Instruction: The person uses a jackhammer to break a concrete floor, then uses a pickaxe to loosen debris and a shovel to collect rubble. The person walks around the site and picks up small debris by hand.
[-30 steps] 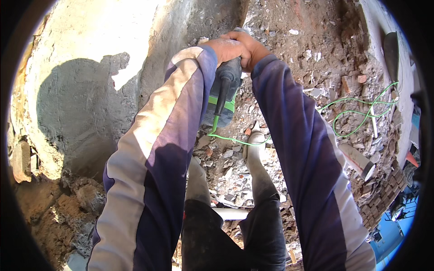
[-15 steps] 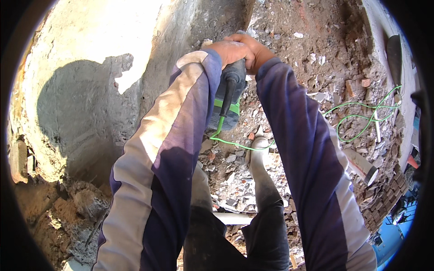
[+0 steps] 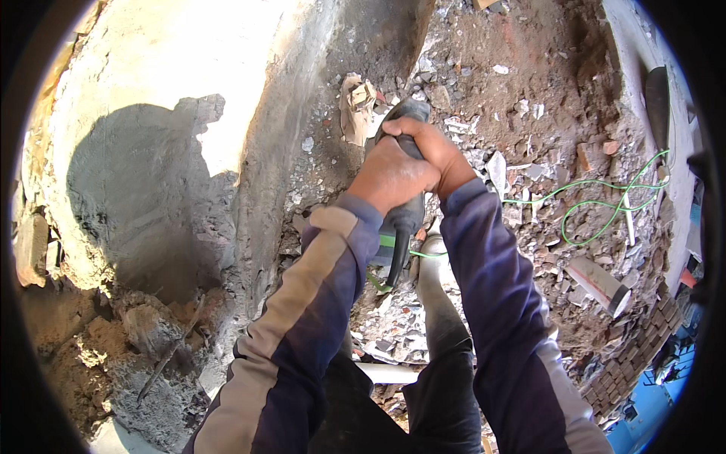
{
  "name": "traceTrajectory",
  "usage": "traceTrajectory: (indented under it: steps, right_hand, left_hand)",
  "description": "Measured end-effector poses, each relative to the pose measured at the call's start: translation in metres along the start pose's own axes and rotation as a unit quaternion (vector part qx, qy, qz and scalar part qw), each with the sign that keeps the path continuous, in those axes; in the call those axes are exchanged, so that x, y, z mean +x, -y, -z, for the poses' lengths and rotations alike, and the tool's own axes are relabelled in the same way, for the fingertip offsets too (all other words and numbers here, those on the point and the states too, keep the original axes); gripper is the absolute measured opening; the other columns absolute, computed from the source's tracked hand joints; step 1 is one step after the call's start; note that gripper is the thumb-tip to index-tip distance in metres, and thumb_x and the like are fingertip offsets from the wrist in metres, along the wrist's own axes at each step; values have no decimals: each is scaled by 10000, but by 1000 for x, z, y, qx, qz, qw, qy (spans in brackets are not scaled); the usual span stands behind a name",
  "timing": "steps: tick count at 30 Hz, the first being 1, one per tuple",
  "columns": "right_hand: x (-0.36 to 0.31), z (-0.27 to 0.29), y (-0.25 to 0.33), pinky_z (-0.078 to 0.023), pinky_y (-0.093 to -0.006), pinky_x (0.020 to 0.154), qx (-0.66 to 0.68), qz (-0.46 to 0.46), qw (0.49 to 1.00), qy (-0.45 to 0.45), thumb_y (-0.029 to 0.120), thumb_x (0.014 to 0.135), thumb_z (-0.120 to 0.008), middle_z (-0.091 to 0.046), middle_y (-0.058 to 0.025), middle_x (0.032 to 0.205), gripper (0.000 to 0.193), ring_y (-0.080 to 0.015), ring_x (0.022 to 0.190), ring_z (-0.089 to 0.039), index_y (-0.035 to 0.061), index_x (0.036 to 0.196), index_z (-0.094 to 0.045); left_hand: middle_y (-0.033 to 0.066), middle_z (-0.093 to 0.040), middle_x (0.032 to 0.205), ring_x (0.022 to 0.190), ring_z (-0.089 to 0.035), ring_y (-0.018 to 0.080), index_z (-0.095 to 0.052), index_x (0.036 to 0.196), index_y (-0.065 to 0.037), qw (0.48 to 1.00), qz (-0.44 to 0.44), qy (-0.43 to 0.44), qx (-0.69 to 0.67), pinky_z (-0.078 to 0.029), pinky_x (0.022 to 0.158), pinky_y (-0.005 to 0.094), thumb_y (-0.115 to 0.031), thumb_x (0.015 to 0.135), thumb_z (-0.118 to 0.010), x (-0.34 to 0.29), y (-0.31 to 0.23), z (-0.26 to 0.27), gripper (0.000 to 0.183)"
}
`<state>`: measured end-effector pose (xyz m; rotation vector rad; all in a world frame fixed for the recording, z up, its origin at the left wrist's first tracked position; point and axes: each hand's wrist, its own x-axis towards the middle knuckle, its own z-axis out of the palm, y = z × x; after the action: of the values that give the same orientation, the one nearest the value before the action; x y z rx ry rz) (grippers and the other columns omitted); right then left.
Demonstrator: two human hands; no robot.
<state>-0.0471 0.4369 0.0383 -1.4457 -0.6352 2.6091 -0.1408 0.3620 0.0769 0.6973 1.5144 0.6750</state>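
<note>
Both my hands are closed around the dark grip of a corded demolition hammer point(image 3: 411, 111), black with green bands. My left hand point(image 3: 389, 172) wraps it from the near left side. My right hand point(image 3: 432, 145) overlaps the left from the right, its fingers curled over the grip. Below the wrists, a black cord sleeve point(image 3: 399, 253) hangs toward my legs, joined to a green cord point(image 3: 597, 183) that runs off to the right. My hands and forearms hide much of the tool's body, and its bit does not show.
Broken concrete and brick rubble point(image 3: 389, 333) surrounds my boot point(image 3: 432, 276). A crumpled brown paper piece point(image 3: 355, 113) lies beyond my hands. A concrete slab point(image 3: 261, 151) rises at left. To the right lie a pale tube point(image 3: 597, 286) and stacked tiles point(image 3: 643, 348); a white pipe point(image 3: 387, 374) crosses between my legs.
My hands and the demolition hammer have come nearer to my body, exposing the paper piece beyond them. The green-banded body is now mostly behind my left wrist and forearm.
</note>
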Motion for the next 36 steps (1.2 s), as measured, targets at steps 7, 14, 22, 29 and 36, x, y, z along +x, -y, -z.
traceTrajectory:
  steps: [7, 14, 22, 29, 36]
  right_hand:
    - [-172, -70, -237, -549, -405, 758, -272, 36, 954, -117, 243, 748, -766, -702, -210, 905, 436, -328, 871, -707, -40, 1049, -629]
    - [-263, -118, -262, -551, -325, 752, -171, -24, 983, -71, 155, 782, -746, -712, -73, 875, 236, -158, 817, -694, 49, 985, -688]
    - [-257, -159, -190, -559, -361, 747, -251, 36, 965, -74, 222, 774, -759, -716, -145, 915, 350, -256, 847, -714, 13, 1033, -652]
    - [-117, -149, -173, -538, -473, 738, -330, 135, 930, -89, 300, 732, -724, -658, -297, 848, 439, -460, 824, -653, -106, 868, -623]
    - [-53, -170, -129, -531, -473, 780, -376, 126, 914, -86, 310, 706, -703, -643, -320, 841, 426, -469, 848, -644, -105, 785, -652]
  left_hand:
    - [165, -617, 1117, 1053, -629, 311, -449, 1274, 18, 876, 134, -104, -451, -499, 894, 403, -157, 775, -720, -249, 131, -88, 594]
    - [141, -575, 1228, 1145, -573, 287, -454, 1315, -20, 931, 134, -110, -321, -462, 969, 405, -260, 872, -584, -352, 137, -90, 520]
    - [148, -606, 1169, 1081, -614, 277, -494, 1255, 9, 986, -25, -164, -35, -492, 917, 388, -155, 810, -679, -348, 90, -56, 509]
    - [146, -623, 1145, 1044, -634, 232, -541, 1197, 24, 963, -2, -192, -191, -510, 881, 365, -82, 774, -734, -238, 115, -3, 477]
    - [76, -667, 1039, 951, -650, 190, -620, 1108, 15, 976, 8, -184, -118, -527, 813, 339, -66, 738, -731, -188, 77, 55, 395]
